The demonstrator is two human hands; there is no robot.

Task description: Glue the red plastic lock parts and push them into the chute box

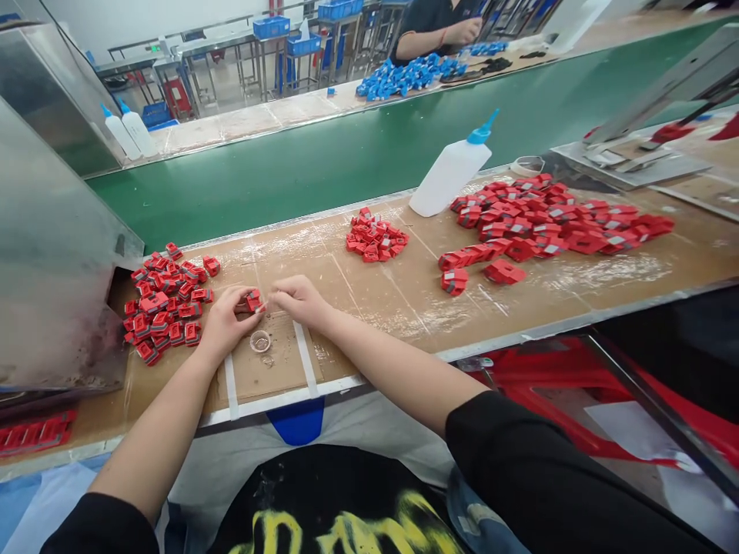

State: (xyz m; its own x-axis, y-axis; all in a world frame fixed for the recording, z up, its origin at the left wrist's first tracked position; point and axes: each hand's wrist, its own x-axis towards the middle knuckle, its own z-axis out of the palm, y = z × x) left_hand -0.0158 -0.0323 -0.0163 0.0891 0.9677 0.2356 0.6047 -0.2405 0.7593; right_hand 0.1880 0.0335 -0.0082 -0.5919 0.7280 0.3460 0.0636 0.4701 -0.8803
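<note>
Between the thumb and fingers of my left hand (227, 323) is a small red plastic part (249, 302), held just above the cardboard-covered bench. Close by on its right, my right hand (301, 300) has its fingers pinched together; whatever is between them is too small to make out. A small round clear dish (260, 342) sits on the bench below the two hands. Left of my left hand lies a heap of red and grey parts (165, 300). Farther off, a smaller pile of red pieces (376, 235) rests beyond my right hand.
A white squeeze bottle (450, 175) with a blue nozzle stands tilted by a large red pile (554, 215). Behind the bench runs a green conveyor belt (277, 181). A metal housing (58, 254) borders the left side. Across the belt, a person (439, 31) sits near blue parts (409, 75).
</note>
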